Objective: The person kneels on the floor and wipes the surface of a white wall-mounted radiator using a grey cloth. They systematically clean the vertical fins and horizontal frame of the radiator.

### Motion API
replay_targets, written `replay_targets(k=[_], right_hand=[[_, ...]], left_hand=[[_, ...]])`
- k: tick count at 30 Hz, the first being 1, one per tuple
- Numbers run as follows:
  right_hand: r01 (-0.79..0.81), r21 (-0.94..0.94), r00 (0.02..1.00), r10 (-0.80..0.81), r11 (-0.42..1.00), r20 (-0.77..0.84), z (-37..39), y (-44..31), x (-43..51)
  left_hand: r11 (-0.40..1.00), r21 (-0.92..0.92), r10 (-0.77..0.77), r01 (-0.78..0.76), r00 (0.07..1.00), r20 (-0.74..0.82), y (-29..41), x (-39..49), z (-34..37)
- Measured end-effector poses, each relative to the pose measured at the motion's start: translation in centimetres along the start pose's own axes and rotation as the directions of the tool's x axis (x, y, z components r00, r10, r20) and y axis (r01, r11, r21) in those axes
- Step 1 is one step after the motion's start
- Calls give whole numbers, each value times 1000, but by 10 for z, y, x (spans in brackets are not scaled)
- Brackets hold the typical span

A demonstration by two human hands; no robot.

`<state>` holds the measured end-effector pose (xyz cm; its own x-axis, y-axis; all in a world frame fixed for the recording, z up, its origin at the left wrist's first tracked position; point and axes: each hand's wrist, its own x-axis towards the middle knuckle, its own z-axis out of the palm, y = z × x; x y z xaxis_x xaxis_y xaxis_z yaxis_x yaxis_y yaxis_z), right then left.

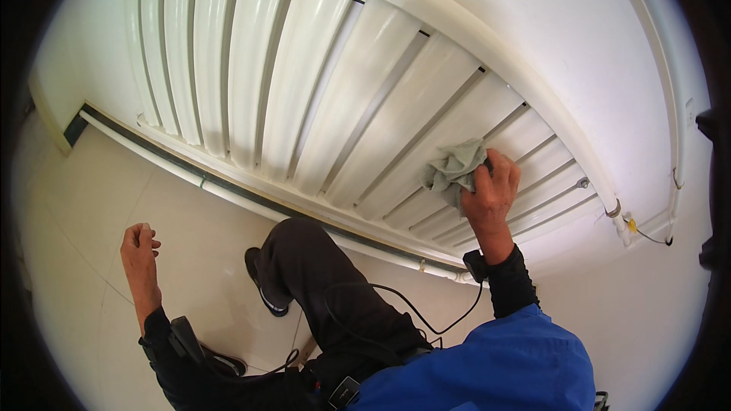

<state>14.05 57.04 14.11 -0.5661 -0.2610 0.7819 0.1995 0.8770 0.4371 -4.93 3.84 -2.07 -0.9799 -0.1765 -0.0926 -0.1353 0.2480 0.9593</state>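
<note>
A white panel radiator (317,74) with upright slats and dark gaps is mounted on the wall before me. My right hand (492,185) grips a crumpled grey-green cloth (454,168) against the slats, right of the radiator's middle. Part of the cloth is hidden behind my fingers. Well apart from the radiator, over the tiled floor at the left, my left hand (141,245) is raised with its fingers loosely curled, and nothing shows in it.
A white pipe (245,194) runs along the wall's foot beneath the radiator. At the right, a pipe joint has a yellow fitting (630,225). A black cable (411,309) loops from my right wrist across my lap. My bent knee is close to the low pipe.
</note>
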Motion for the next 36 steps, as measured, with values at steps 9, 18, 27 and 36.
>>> replay_targets(k=[9,18,27,36], right_hand=[[57,102,982,-74,993,172,17,-24,-44],[124,200,940,-180,972,291,43,-50,-87],[159,234,896,-240,959,373,46,-49,-94],[212,343,767,-374,915,522,86,-80,-148]], left_hand=[[999,-35,20,-20,1000,-6,0,-5,-9],[999,-32,11,-12,1000,-21,-2,-4,-12],[1000,-11,22,-23,1000,-17,1,-9,-16],[1000,10,5,-5,1000,-23,-2,-7,-15]])
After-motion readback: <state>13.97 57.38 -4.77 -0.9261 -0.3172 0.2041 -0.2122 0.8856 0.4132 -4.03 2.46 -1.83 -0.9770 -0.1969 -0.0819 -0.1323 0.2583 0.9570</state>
